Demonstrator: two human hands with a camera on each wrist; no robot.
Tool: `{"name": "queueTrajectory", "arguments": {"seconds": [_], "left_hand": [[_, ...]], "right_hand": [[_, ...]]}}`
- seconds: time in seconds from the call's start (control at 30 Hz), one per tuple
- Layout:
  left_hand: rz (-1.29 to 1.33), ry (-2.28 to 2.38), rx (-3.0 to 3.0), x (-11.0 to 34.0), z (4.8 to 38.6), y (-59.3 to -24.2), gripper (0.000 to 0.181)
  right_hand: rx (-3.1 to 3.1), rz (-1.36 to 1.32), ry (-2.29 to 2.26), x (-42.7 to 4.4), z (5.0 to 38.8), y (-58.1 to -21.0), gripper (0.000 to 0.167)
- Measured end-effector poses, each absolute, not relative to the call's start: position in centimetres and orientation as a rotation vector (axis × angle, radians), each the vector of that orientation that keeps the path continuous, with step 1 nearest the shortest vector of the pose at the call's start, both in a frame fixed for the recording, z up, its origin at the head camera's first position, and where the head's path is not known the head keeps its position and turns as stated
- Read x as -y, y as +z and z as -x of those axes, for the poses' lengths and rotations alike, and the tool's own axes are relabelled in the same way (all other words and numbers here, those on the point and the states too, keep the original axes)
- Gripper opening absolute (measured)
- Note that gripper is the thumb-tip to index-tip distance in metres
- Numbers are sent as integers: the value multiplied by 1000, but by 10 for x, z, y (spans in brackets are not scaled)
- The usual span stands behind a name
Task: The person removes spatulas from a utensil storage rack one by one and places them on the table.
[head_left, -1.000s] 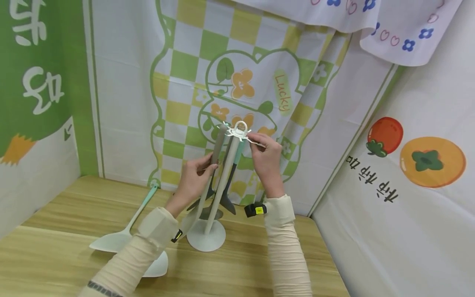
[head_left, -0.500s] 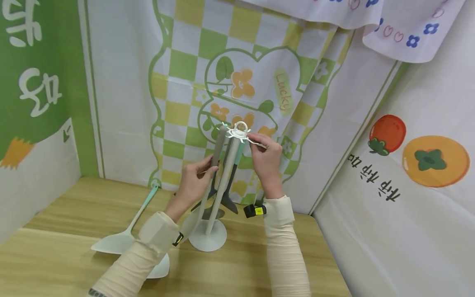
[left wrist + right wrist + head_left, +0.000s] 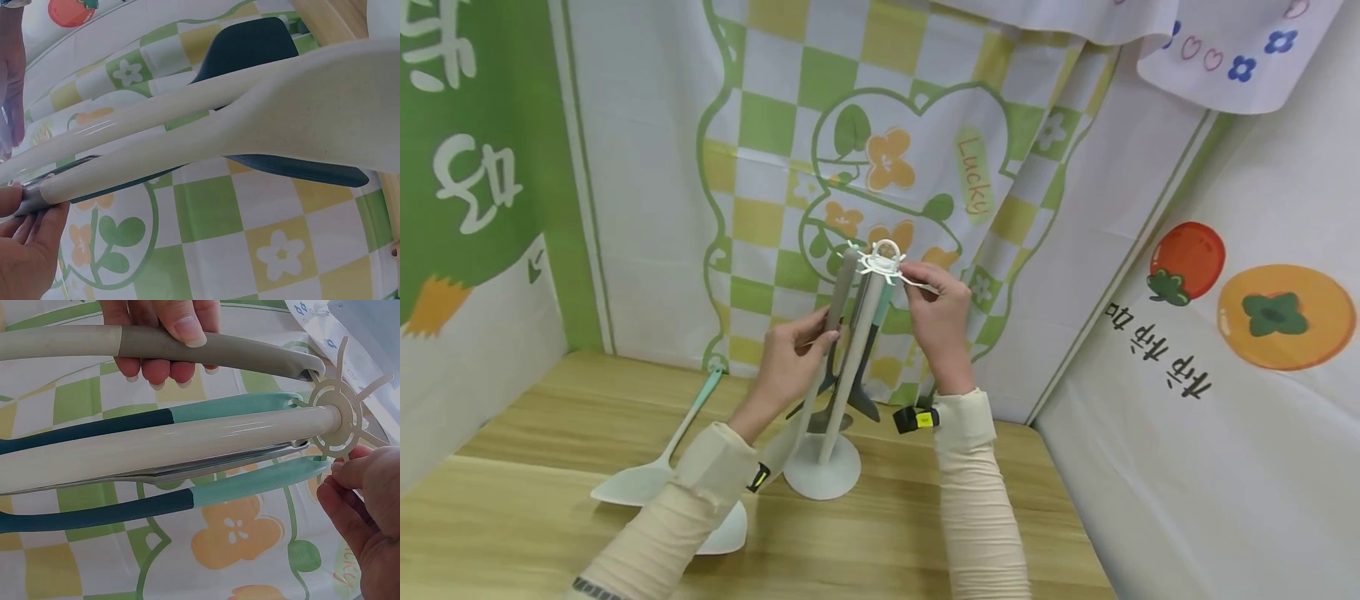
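A white utensil rack stands upright on the table, with a ring of hooks at its top. My left hand grips the grey-brown handle of a cream spatula, whose broad head points down. The handle's upper end meets one hook; whether the hook passes through it I cannot tell. On the other side, my right hand pinches an arm of the ring between thumb and fingers. Two dark utensils with mint handles and a metal-handled one hang around the pole.
To the left lies a pale wok turner with a mint handle. A second pale utensil head shows past the left sleeve. Behind the rack hangs a checked curtain, close to the hanging utensils. A printed wall borders the table's right.
The head view shifts slightly. Both hands keep their holds on the spatula and the rack, almost in place.
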State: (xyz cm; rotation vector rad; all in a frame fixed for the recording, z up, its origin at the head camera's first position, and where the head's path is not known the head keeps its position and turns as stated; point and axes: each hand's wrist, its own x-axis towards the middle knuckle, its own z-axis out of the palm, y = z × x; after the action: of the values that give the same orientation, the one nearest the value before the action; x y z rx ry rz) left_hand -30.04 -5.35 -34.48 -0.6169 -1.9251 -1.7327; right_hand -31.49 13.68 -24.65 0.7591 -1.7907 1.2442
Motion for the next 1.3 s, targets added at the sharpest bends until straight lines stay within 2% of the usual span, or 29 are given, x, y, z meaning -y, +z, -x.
{"name": "queueTrajectory", "arguments": {"seconds": [0.77,1.0,1.3], "left_hand": [[531,-1694,1902,54,300,-336,41],[521,-1687,1901,58,302,-336,40],[513,-1620,1905,63,302,-332,40]], "right_hand": [[1780,-751,1305,-138,320,-246,10],[1819,-722,1320,-144,344,-259,12],[1772,-752,1316,-149,353,-262,14]]}}
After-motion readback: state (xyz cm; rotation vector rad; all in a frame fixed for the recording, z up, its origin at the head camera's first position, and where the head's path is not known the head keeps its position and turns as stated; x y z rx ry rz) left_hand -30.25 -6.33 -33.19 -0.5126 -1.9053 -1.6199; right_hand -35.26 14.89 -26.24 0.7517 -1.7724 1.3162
